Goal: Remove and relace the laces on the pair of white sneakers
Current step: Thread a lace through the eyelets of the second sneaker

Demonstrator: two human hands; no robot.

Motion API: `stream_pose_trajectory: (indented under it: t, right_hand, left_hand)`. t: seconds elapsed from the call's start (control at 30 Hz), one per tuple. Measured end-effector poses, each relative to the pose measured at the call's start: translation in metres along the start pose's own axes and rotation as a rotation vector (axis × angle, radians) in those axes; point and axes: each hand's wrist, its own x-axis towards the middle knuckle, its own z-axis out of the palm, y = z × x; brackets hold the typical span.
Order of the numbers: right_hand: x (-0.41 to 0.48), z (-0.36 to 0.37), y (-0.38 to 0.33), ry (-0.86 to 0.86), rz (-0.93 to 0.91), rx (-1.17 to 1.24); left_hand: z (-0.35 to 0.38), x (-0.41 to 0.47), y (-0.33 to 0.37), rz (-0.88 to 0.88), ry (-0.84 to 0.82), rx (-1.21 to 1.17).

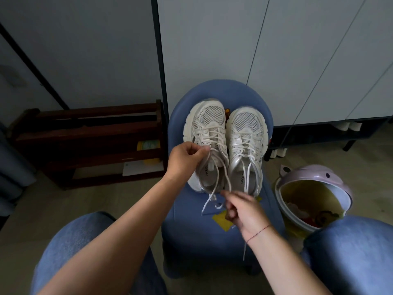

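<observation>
My feed shows both arms bare from hand to frame edge: the left arm point(127, 231) ends in the left hand point(185, 160), and the right arm point(282, 258) ends in the right hand point(242, 211). I log one marking, on the right wrist: a thin red string bracelet point(258, 232), a single strand that runs slantwise across the wrist. Both legs wear blue denim jeans, and the left knee point(74, 241) and right knee point(350, 252) show as broad, rounded, faintly mottled fabric at the lower corners.
</observation>
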Motion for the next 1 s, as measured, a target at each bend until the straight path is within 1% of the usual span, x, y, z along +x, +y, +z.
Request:
stream_pose_trajectory:
  t: [0.07,0.1,0.17,0.27,0.33,0.37,0.43,0.5,0.53,0.57,0.6,0.63,0.67,0.73,0.77,0.83,0.9,1.0]
  right_hand:
    - [-0.009,-0.003,-0.022,-0.078,-0.098,-0.024]
    - [-0.014,-0.002,-0.035,-0.124,-0.145,-0.046]
    - [-0.019,0.000,-0.063,-0.197,-0.230,-0.069]
    - [-0.015,0.001,-0.097,-0.255,-0.319,-0.056]
    - [-0.005,-0.002,-0.112,-0.273,-0.362,-0.087]
    - [0.000,-0.004,-0.118,-0.270,-0.377,-0.111]
    - [0.013,-0.010,-0.129,-0.224,-0.381,-0.159]
    - [0.028,-0.017,-0.136,-0.121,-0.385,-0.268]
    - [0.035,-0.021,-0.137,-0.040,-0.433,-0.403]
    - [0.040,-0.025,-0.137,0.062,-0.532,-0.596]
    - [0.041,-0.026,-0.135,0.132,-0.669,-0.788]
    - [0.039,-0.024,-0.132,0.107,-0.808,-0.931]
    - [0.034,-0.020,-0.128,-0.004,-0.890,-1.012]
    - [0.028,-0.010,-0.113,-0.251,-0.873,-1.076]
    - [0.028,-0.007,-0.106,-0.285,-0.850,-1.094]
    - [0.034,-0.007,-0.101,-0.200,-0.873,-1.103]
    - [0.040,-0.012,-0.106,-0.097,-0.906,-1.040]
    - [0.045,-0.016,-0.112,-0.087,-0.912,-1.024]
  left_hand:
    - [0.005,-0.009,0.009,0.096,-0.007,-0.003]
    - [0.008,-0.014,0.014,0.124,-0.050,-0.023]
    - [0.013,-0.022,0.021,0.114,-0.226,-0.091]
    - [0.019,-0.032,0.023,0.067,-0.502,-0.156]
    - [0.021,-0.037,0.026,0.068,-0.577,-0.175]
    - [0.021,-0.038,0.029,0.070,-0.576,-0.165]
    - [0.018,-0.036,0.030,0.052,-0.500,-0.114]
    - [0.014,-0.029,0.028,0.038,-0.400,-0.069]
    - [0.013,-0.027,0.027,0.029,-0.358,-0.058]
    - [0.013,-0.024,0.025,0.022,-0.327,-0.052]
    - [0.014,-0.023,0.024,0.017,-0.308,-0.052]
    - [0.015,-0.024,0.025,0.017,-0.299,-0.054]
    - [0.017,-0.024,0.026,0.022,-0.298,-0.054]
    - [0.020,-0.025,0.028,0.036,-0.316,-0.039]
    - [0.021,-0.025,0.029,0.038,-0.327,-0.034]
    - [0.021,-0.025,0.028,0.034,-0.325,-0.034]
    - [0.019,-0.023,0.028,0.024,-0.301,-0.049]
    - [0.020,-0.022,0.025,-0.001,-0.297,-0.087]
